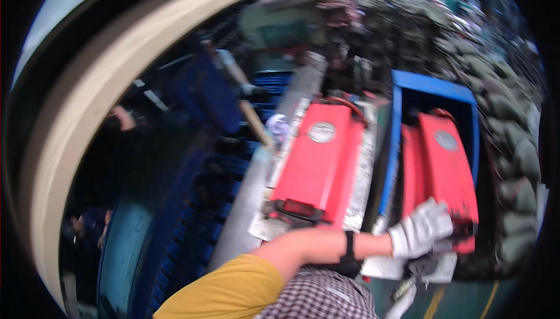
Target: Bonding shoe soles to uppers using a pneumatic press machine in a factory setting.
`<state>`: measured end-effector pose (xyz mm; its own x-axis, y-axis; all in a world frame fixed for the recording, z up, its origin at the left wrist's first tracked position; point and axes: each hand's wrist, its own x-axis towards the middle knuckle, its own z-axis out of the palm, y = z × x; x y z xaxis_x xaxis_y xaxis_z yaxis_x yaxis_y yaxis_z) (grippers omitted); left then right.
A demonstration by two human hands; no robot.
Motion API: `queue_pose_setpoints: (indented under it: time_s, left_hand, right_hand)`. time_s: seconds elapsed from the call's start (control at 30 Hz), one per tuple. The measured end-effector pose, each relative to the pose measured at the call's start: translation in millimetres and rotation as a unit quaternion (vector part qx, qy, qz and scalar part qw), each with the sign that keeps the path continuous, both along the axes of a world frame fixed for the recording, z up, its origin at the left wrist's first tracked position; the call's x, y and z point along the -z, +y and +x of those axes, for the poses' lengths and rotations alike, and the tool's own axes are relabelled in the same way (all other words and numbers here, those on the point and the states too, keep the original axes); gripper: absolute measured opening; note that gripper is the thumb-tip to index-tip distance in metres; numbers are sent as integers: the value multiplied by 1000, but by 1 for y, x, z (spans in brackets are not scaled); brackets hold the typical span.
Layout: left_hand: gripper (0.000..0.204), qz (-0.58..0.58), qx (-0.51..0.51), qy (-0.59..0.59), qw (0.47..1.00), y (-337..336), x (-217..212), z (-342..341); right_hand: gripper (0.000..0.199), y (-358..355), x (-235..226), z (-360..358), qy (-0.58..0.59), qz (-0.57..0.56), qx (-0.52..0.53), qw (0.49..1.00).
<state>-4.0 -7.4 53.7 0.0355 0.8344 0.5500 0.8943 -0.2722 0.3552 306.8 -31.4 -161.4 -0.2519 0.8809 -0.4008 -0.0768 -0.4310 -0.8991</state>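
Note:
My left hand (423, 228), in a white work glove, reaches across from the left under a yellow sleeve and a black wristband. Its fingers look stretched out and rest against the lower end of a long red case (446, 164) with a round pale label. This case sits in a blue open-topped bin (434, 88). To its left, a second red case (318, 155) lies on a worn whitish board (364, 173), a black latch-like part at its near end. Below my glove is a dark, blurred fitting (419, 269) with a pale strip. No part of my right hand can be made out.
A grey metal rail (233, 231) runs along the left of the board, beside blue slatted racks (201, 214). Stacked grey-green rounded pieces (516, 170) line the right side. A beige curved beam (64, 161) spans the far left. Other people's arms show faintly at left.

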Motion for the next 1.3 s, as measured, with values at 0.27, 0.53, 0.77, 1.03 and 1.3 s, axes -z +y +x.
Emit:
queue_pose_setpoints:
  time_s: [0.27, 0.53, 0.77, 1.03, 1.3]
  left_hand:
    - [50, 117, 24, 47, 992, -1, 135, 14]
    - [51, 30, 56, 56, 996, 6, 163, 12]
    - [54, -4, 79, 43, 996, 0, 136, 2]
    - [38, -83, 20, -143, 986, -95, 55, -79]
    - [19, -91, -176, -67, 978, -262, 24, -160]
  right_hand:
    - [24, -9, -96, -25, 37, -195, -87, 976]
    - [23, 40, -110, -9, 4, -193, 116, 974]
    - [20, 67, -96, -21, 23, -59, 87, 994]
    - [27, 26, -28, -9, -213, 55, -198, 955]
    - [28, 7, -46, -114, -177, 10, -546, 819]
